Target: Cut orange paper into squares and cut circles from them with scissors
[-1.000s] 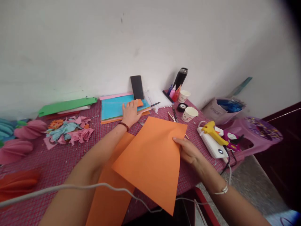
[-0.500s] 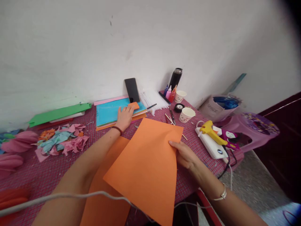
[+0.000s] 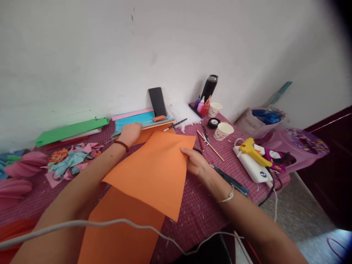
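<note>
Hands well apart, each on paper.
The left hand [image 3: 130, 132], earlier spread atop the blue-topped paper stack [image 3: 134, 120], now curls round its raised near edge; the right hand [image 3: 195, 161] pinches an orange sheet [image 3: 151, 165], shifted leftward over another orange sheet [image 3: 121, 229].

Dark red beaded bracelet [image 3: 123, 144], silvery bangle [image 3: 230, 195]

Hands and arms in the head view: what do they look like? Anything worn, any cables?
Both forearms bare, no sleeves visible, no gloves. Left hand: dark red beaded bracelet at the wrist. Right hand: thin silvery bangle. White cable passes across the left forearm; attachment not visible.
</note>
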`<state>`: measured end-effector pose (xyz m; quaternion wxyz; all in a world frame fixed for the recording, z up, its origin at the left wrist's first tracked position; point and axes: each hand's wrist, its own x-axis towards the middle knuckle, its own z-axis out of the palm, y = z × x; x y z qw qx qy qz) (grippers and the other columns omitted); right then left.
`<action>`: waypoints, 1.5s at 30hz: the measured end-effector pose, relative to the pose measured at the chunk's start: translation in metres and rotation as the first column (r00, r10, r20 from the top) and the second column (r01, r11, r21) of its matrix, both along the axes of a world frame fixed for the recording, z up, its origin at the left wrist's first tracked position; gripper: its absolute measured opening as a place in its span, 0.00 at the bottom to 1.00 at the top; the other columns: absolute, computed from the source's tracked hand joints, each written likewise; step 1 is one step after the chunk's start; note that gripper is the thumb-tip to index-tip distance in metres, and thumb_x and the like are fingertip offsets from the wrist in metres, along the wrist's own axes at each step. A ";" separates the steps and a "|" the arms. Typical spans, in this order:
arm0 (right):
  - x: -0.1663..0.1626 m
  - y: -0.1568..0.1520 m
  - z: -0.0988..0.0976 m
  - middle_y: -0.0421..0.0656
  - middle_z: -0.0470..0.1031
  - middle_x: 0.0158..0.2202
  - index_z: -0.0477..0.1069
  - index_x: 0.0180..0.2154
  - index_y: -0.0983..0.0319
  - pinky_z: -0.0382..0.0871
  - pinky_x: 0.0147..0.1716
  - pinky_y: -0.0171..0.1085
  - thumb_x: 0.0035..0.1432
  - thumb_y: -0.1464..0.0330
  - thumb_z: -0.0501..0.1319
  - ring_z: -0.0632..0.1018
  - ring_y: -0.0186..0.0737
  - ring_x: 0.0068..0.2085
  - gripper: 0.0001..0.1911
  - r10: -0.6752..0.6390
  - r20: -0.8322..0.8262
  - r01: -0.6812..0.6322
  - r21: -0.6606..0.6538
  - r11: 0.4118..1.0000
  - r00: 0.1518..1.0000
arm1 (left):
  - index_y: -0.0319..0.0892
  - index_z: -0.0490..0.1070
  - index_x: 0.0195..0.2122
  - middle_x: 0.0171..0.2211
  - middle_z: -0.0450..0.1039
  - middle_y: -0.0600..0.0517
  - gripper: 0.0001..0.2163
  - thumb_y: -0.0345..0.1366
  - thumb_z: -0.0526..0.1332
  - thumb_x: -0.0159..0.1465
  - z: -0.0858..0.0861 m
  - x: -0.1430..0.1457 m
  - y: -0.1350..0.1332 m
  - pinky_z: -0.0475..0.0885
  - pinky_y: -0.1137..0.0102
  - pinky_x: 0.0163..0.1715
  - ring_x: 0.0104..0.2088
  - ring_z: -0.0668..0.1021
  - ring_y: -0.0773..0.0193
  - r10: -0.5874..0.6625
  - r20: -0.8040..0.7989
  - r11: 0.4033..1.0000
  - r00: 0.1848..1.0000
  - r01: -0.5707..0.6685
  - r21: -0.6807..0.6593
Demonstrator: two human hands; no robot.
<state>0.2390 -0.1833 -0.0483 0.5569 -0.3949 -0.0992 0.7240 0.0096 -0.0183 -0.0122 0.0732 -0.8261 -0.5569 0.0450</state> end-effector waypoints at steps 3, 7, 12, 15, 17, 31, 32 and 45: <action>-0.006 0.017 -0.004 0.42 0.82 0.30 0.74 0.38 0.62 0.78 0.41 0.40 0.55 0.76 0.59 0.82 0.41 0.31 0.09 -0.042 -0.001 0.042 -0.006 0.999 0.999 | 0.32 0.70 0.48 0.43 0.75 0.31 0.18 0.29 0.44 0.66 0.005 -0.001 0.001 0.70 0.58 0.40 0.44 0.78 0.44 -0.015 -0.011 1.000 1.000 0.015 0.004; -0.010 0.015 -0.005 0.45 0.83 0.32 0.74 0.40 0.64 0.79 0.38 0.42 0.57 0.73 0.59 0.82 0.43 0.31 0.08 0.029 -0.031 -0.030 -0.050 0.998 0.999 | 0.33 0.70 0.47 0.42 0.76 0.33 0.17 0.31 0.46 0.66 0.013 -0.002 0.005 0.70 0.59 0.41 0.44 0.78 0.45 -0.027 -0.027 1.000 0.999 0.027 -0.003; -0.019 0.006 -0.012 0.46 0.83 0.34 0.73 0.43 0.64 0.79 0.41 0.45 0.55 0.77 0.60 0.82 0.45 0.33 0.13 0.033 -0.049 -0.038 -0.090 0.995 0.998 | 0.33 0.70 0.48 0.44 0.75 0.32 0.17 0.29 0.45 0.66 0.014 -0.002 0.008 0.70 0.58 0.42 0.45 0.77 0.45 -0.030 -0.037 1.000 0.999 0.031 0.007; -0.026 0.013 -0.018 0.43 0.82 0.31 0.71 0.44 0.62 0.78 0.44 0.45 0.58 0.76 0.58 0.82 0.43 0.33 0.12 -0.088 -0.038 0.083 -0.119 0.989 0.995 | 0.33 0.68 0.50 0.44 0.74 0.31 0.18 0.27 0.44 0.65 0.011 -0.002 0.007 0.70 0.57 0.42 0.46 0.77 0.44 -0.031 -0.036 0.999 0.999 0.031 0.014; -0.033 0.022 -0.021 0.41 0.81 0.31 0.70 0.45 0.61 0.78 0.45 0.45 0.60 0.76 0.56 0.82 0.43 0.34 0.11 -0.158 -0.039 0.151 -0.133 0.979 0.987 | 0.32 0.67 0.51 0.45 0.74 0.31 0.18 0.26 0.44 0.65 0.009 -0.002 0.006 0.69 0.57 0.42 0.46 0.77 0.44 -0.033 -0.032 0.999 0.999 0.033 0.022; -0.090 0.117 -0.016 0.40 0.79 0.34 0.68 0.48 0.63 0.78 0.37 0.40 0.67 0.70 0.54 0.80 0.35 0.33 0.10 -0.389 -0.079 0.375 -0.151 0.915 0.918 | 0.28 0.67 0.50 0.45 0.73 0.31 0.17 0.26 0.42 0.68 -0.004 0.008 -0.005 0.68 0.57 0.45 0.48 0.75 0.46 -0.014 0.026 0.994 1.000 0.011 0.109; -0.091 0.115 -0.015 0.38 0.79 0.32 0.68 0.48 0.63 0.78 0.38 0.39 0.66 0.71 0.54 0.80 0.35 0.32 0.10 -0.389 -0.089 0.374 -0.148 0.915 0.917 | 0.29 0.67 0.50 0.45 0.73 0.33 0.16 0.28 0.43 0.69 -0.005 0.009 -0.003 0.69 0.57 0.45 0.48 0.75 0.48 -0.005 0.032 0.993 0.999 0.001 0.119; -0.109 0.093 -0.042 0.40 0.80 0.27 0.71 0.36 0.62 0.77 0.42 0.45 0.58 0.77 0.52 0.81 0.39 0.30 0.10 -0.298 -0.129 0.279 -0.147 0.949 0.946 | 0.34 0.67 0.53 0.48 0.73 0.37 0.17 0.24 0.46 0.67 -0.010 0.019 -0.001 0.61 0.53 0.55 0.55 0.71 0.49 -0.090 0.101 0.975 0.991 0.067 0.210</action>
